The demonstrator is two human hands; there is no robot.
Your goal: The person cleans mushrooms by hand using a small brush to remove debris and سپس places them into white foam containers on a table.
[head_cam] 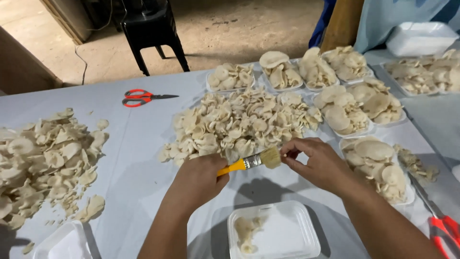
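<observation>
My left hand (199, 180) grips a paintbrush (251, 161) by its yellow handle, bristles pointing right. My right hand (318, 164) is just beside the bristles, fingertips pinched together; a small pale mushroom piece may be between them, but I cannot tell. Both hands hover over the pale blue table cover (139, 158), just in front of a big heap of oyster mushrooms (239, 122). Below the hands lies a white foam tray (290, 240) holding a few mushroom pieces.
A second mushroom heap (45, 163) lies at the left. Several filled foam trays (357, 110) line the back and right. Red scissors (141, 97) lie at the back left, another red pair (443, 230) at the right edge. A black stool (151, 29) stands beyond the table.
</observation>
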